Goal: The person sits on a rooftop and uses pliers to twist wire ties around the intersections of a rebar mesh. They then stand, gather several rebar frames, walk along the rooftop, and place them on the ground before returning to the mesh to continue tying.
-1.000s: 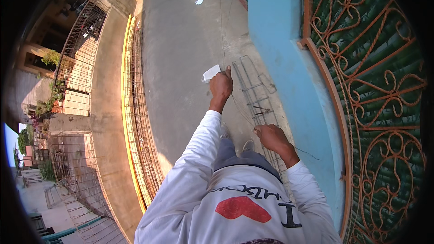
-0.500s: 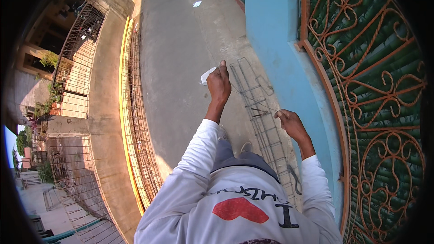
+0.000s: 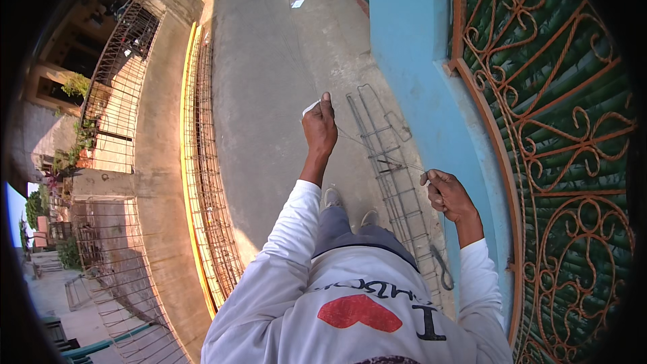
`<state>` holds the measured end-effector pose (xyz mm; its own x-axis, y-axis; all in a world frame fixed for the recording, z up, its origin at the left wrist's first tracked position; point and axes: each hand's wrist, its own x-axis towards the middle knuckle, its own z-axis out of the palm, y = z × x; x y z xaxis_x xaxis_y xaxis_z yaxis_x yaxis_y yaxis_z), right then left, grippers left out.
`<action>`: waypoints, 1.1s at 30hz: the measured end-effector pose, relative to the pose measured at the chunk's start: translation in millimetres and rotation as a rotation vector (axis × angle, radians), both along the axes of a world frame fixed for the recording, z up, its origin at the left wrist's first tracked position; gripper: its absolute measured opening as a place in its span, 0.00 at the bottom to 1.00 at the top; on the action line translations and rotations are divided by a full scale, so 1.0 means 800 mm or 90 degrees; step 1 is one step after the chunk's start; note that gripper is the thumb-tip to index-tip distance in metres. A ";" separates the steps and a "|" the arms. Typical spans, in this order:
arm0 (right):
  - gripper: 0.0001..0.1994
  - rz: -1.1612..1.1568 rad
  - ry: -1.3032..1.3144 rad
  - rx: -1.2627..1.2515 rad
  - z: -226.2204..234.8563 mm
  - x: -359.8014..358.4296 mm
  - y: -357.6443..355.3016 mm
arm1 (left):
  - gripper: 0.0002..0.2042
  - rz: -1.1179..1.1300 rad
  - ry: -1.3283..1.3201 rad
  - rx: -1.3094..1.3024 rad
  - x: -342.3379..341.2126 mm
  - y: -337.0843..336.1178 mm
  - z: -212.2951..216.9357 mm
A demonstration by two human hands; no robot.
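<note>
My left hand (image 3: 319, 129) is closed in front of me, thumb pointing away. Around a small white piece (image 3: 311, 107), mostly hidden by the fingers, that fist is wrapped; its kind I cannot make out. A thin string (image 3: 352, 137) runs slack from the left hand to my right hand (image 3: 447, 194). There, thumb and forefinger pinch the string, the other fingers curled in. Below the string, on the ground, lies a long grey steel rebar cage (image 3: 397, 192), beside the blue wall.
On the right stand a blue wall (image 3: 418, 61) and an orange ornamental iron gate (image 3: 559, 121). More rebar cages (image 3: 205, 135) lie along the left wall beside a yellow bar (image 3: 186, 162). A white scrap (image 3: 297, 4) lies on the grey road (image 3: 259, 81). My shoes (image 3: 331, 197) stand near the cage.
My right hand has moved slightly right and down, its fingers turning more into view. My left hand has shifted a little left, and less of the white piece shows.
</note>
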<state>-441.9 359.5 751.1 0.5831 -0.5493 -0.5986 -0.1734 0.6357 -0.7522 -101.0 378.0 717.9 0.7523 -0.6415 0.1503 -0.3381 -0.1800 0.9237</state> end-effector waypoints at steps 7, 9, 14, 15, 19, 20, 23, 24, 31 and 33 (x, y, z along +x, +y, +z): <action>0.20 0.558 0.171 -0.127 0.022 0.036 0.044 | 0.31 -0.037 -0.049 0.059 0.004 0.010 -0.008; 0.18 0.562 0.038 -0.038 0.033 0.034 0.047 | 0.31 -0.018 -0.057 0.012 0.011 0.018 -0.026; 0.13 0.125 -0.330 0.109 -0.022 -0.048 0.012 | 0.31 0.015 -0.027 0.002 0.010 0.024 -0.030; 0.13 0.072 -0.235 0.086 -0.025 -0.047 0.007 | 0.29 0.015 -0.036 -0.004 0.011 0.030 -0.029; 0.14 0.122 0.166 -0.269 -0.052 -0.032 0.016 | 0.27 0.011 -0.126 -0.004 0.025 0.047 -0.025; 0.15 0.199 0.275 -0.423 -0.060 -0.026 0.029 | 0.27 0.014 -0.154 -0.015 0.029 0.048 -0.025; 0.16 0.527 0.239 -0.349 -0.046 -0.014 0.063 | 0.26 0.031 -0.196 -0.032 0.044 0.056 -0.025; 0.16 0.612 0.197 -0.260 -0.028 -0.011 0.075 | 0.25 0.038 -0.187 -0.013 0.049 0.061 -0.024; 0.17 0.114 -0.226 0.144 -0.018 -0.060 0.029 | 0.27 0.102 -0.074 0.027 0.069 0.086 -0.018; 0.17 -0.027 -0.099 0.062 -0.038 -0.059 0.015 | 0.27 0.105 -0.055 0.013 0.064 0.091 -0.013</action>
